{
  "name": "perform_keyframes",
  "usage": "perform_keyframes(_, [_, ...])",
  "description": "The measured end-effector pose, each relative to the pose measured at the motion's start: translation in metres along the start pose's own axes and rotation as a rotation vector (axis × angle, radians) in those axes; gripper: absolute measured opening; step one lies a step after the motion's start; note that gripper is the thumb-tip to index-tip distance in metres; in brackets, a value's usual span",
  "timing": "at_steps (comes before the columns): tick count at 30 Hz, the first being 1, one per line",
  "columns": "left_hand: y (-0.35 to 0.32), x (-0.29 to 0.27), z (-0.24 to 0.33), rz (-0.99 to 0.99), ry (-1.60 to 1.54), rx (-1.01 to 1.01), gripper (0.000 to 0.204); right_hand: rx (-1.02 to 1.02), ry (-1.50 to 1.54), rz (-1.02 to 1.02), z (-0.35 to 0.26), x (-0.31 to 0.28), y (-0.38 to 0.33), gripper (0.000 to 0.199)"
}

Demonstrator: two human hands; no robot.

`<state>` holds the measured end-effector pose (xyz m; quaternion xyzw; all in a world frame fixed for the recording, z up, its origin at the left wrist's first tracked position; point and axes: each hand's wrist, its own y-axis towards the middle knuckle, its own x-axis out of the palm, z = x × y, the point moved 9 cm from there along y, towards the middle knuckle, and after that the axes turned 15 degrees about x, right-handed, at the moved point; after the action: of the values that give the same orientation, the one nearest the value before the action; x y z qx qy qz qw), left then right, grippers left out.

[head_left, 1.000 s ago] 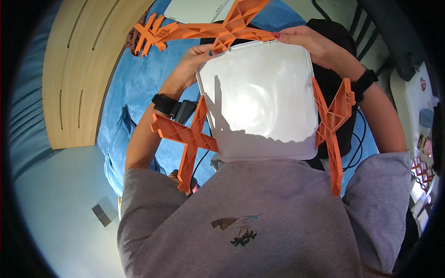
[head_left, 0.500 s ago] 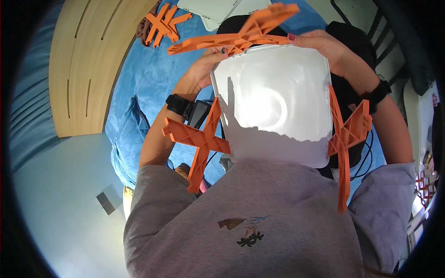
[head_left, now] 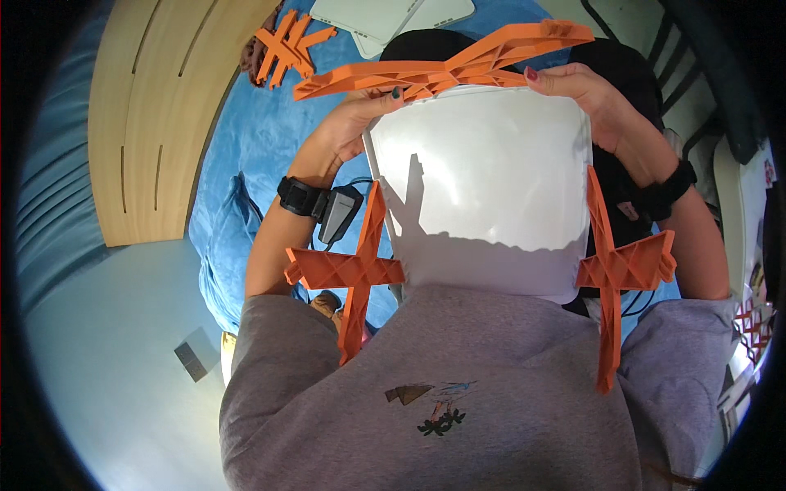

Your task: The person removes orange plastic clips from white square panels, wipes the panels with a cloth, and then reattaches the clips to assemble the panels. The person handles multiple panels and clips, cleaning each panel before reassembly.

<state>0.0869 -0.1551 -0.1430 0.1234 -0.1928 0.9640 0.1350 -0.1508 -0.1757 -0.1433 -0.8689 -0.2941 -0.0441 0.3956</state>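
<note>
A blue blanket [head_left: 233, 147] spreads under the work, bordered on the left by a curved wooden board [head_left: 139, 123] with long slots. Two white boards [head_left: 372, 18] overlap at its far side, and a cluster of loose orange pieces [head_left: 288, 51] lies to their left. A dark slatted chair [head_left: 688, 78] stands at the upper right.

The white panel [head_left: 483, 188] is in front of the person's chest, its near edge right by the grey shirt [head_left: 434, 368]. Three orange braces stand along its other edges: the far brace [head_left: 450, 74], the left brace [head_left: 352, 268] and the right brace [head_left: 614, 266].

The left hand [head_left: 360, 123] grips the panel's far left corner, thumb on top near the far brace, with most of its fingers hidden underneath. The right hand [head_left: 594, 102] holds the far right corner, its thumb at the far edge beside that brace; its other fingers are mostly hidden too.

Sideways room is narrow: the left brace's outer end overlaps the left forearm in view, and the right brace's outer end reaches the right forearm. A broader stretch of blanket shows between the left forearm and the wooden board.
</note>
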Motion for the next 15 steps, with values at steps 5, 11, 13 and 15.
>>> perform_keyframes(5, [-0.003, 0.01, 0.0, -0.038, -0.051, -0.095, 0.015, -0.043, 0.005, 0.005, -0.004, 0.0, -0.001, 0.039])
perform_keyframes(11, [-0.002, 0.002, 0.013, -0.063, 0.226, -0.082, 0.033, -0.148, -0.398, 0.072, -0.026, 0.006, -0.012, 0.056])
perform_keyframes(13, [0.002, -0.004, 0.022, -0.073, 0.407, -0.05, 0.044, -0.131, -0.351, 0.183, -0.035, 0.0, -0.014, 0.065])
perform_keyframes(15, [0.003, -0.008, 0.026, -0.021, 0.496, -0.041, 0.052, -0.017, -0.603, 0.126, -0.034, 0.015, -0.009, 0.047])
